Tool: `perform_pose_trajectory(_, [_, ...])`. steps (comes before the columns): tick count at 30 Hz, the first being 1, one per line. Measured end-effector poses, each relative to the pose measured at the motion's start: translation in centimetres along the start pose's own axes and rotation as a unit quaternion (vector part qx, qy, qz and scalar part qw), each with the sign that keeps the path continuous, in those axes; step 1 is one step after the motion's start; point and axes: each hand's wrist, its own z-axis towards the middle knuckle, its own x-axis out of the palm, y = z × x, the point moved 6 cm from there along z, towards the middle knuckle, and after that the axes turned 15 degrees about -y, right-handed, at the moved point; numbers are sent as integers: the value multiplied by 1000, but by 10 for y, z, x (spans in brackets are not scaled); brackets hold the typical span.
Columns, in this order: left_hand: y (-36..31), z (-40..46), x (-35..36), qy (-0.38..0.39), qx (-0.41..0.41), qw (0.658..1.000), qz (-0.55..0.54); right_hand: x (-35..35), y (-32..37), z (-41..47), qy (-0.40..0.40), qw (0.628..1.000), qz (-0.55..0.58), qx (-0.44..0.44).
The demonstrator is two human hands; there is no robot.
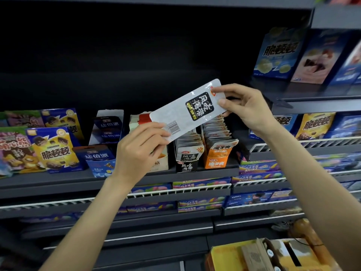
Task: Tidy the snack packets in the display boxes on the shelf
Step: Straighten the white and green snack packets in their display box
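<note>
A long silver snack packet [187,110] with a black label and a barcode is held slanted in front of the shelf. My left hand [140,147] pinches its lower left end by the barcode. My right hand [244,108] pinches its upper right end. Behind and below it stand three display boxes on the dark shelf [117,177]: a black box [186,165] of matching silver packets, an orange box [216,159] full of packets to its right, and a pale box [160,163] to its left, partly hidden by my left hand.
Blue and yellow biscuit boxes [54,151] fill the shelf's left side. More blue boxes [279,53] stand on the upper right shelf. Wire-fronted lower shelves [175,191] hold flat colourful packs. A yellow carton [254,255] sits at the bottom right.
</note>
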Motion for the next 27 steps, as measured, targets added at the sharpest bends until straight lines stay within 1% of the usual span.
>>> perform_pose_trajectory(2, [3,-1,-1,-8,-10,1000,-5,-3,-1,-1,5,1000,-12,10])
perform_pose_trajectory(5, [12,0,-1,-22,-63,998,-15,-11,-4,-1,31,998,-40,37])
perform_pose_trajectory(7, [19,4,4,-17,-126,992,-24,-12,-4,-1,56,996,-45,48])
perform_pose_trajectory(8, [23,5,8,-10,-172,984,-41,-12,-3,-1,59,996,-64,32])
perform_pose_trajectory(10, [29,10,19,8,-275,957,-89,-13,-5,5,31,989,-139,-35])
perform_pose_trajectory(12, [34,12,30,24,-356,927,-117,-19,-11,14,-32,975,-205,-84])
perform_pose_trajectory(14, [43,11,42,32,-418,899,-126,-23,-17,22,-66,970,-217,-87])
perform_pose_trajectory(15, [48,9,47,40,-442,887,-124,-23,-19,26,-65,974,-202,-77])
perform_pose_trajectory(16, [53,6,52,54,-453,883,-112,-22,-22,28,-59,979,-182,-65])
perform_pose_trajectory(17, [57,4,57,72,-445,888,-93,-21,-25,30,-59,983,-165,-56])
perform_pose_trajectory(19, [59,0,63,110,-389,913,-50,-24,-29,35,-87,981,-160,-66])
perform_pose_trajectory(21, [55,-3,71,162,-312,936,-29,-21,-32,42,-105,971,-190,-100])
perform_pose_trajectory(22, [52,-7,76,202,-277,939,-23,-18,-37,46,-104,965,-213,-109])
perform_pose_trajectory(24, [48,-17,85,276,-224,935,-11,-5,-47,56,-89,952,-266,-121])
perform_pose_trajectory(25, [48,-21,88,295,-201,934,-2,4,-53,60,-72,942,-301,-132])
perform_pose_trajectory(27, [47,-26,93,308,-166,937,22,26,-65,70,-13,915,-373,-151])
